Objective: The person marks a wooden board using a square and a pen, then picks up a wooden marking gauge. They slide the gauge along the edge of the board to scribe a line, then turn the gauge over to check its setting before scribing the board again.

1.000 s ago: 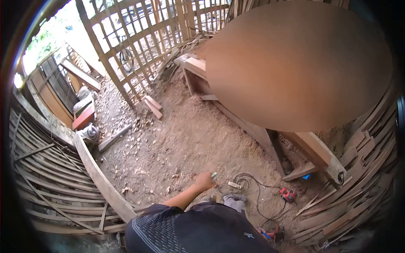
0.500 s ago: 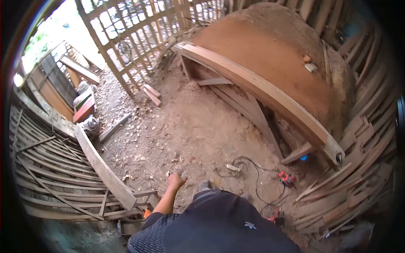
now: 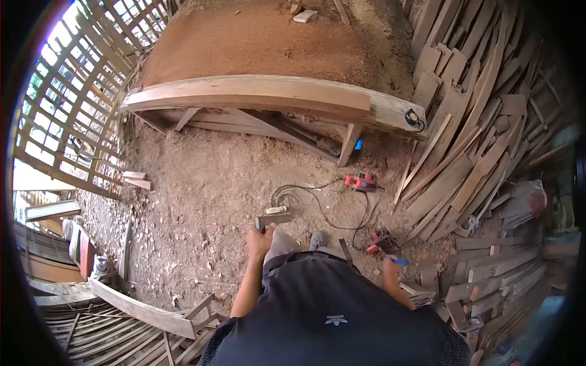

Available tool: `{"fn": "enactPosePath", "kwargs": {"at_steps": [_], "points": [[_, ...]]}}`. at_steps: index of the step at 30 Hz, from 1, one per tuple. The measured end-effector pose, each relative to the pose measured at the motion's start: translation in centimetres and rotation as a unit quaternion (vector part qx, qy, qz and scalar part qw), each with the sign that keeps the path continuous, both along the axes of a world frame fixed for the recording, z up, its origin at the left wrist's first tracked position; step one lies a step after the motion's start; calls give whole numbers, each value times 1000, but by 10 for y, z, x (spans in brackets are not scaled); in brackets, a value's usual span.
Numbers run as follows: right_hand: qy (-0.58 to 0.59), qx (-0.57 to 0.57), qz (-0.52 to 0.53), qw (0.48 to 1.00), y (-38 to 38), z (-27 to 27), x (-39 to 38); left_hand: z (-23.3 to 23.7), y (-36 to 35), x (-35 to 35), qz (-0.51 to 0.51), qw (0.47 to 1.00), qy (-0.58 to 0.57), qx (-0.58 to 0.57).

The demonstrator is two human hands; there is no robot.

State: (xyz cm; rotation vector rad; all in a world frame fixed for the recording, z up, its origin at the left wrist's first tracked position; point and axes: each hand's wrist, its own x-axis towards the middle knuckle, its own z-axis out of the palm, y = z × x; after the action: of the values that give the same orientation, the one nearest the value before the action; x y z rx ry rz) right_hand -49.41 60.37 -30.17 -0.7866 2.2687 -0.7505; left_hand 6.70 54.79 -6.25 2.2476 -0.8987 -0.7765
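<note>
My left hand (image 3: 259,241) is in front of my left knee, its fingers closed round a flat grey rectangular piece (image 3: 273,221) whose exact kind I cannot make out. On the other side of my body, my right hand (image 3: 390,269) is low and closed on a slim blue object (image 3: 400,262), mostly covered by the fingers. Close to that hand lies a red and dark power tool (image 3: 379,242) on the ground. Farther forward is a second red power tool (image 3: 360,182), with a black cable (image 3: 323,210) near it.
A long curved beam (image 3: 244,88) on wooden supports crosses ahead, with a black round object (image 3: 413,117) on its right end. Stacked planks (image 3: 464,165) fill the right side. A curved board (image 3: 140,308) lies at lower left, and a lattice fence (image 3: 67,104) stands beyond.
My view has turned right, so the beam now runs nearly level across it. My left hand now shows the grey piece held out. My right hand has come into view with the blue object.
</note>
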Motion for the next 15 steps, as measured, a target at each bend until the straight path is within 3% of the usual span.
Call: {"fn": "enactPosePath", "kwargs": {"at_steps": [1, 3, 4, 6, 7, 12, 14, 15], "points": [[-97, -33, -59, 993, 32, -45, -31, -9, -2, -4, -3, 1000, -23, -6], [-54, 130, -191, 972, 51, 13, 3, -23, -3, -3, -3, 1000, -5, -12], [-56, 129, -193, 971, 69, -1, -3, -32, -2, -1, -5, 1000, 15, -18], [-140, -12, -160, 977, 124, -20, -6, -51, 2, 11, 4, 1000, 24, -11], [-141, -13, -163, 976, 134, -28, -3, -55, 5, 16, 18, 999, 35, -2], [-100, 210, -39, 972, 141, -49, 36, -23, 18, 28, 110, 986, 125, -11], [-49, 222, -10, 974, 120, -36, 57, -24, 26, 37, 183, 965, 182, -35], [-9, 206, -6, 979, 98, -16, 72, -18, 29, 44, 190, 967, 167, 43]]}}
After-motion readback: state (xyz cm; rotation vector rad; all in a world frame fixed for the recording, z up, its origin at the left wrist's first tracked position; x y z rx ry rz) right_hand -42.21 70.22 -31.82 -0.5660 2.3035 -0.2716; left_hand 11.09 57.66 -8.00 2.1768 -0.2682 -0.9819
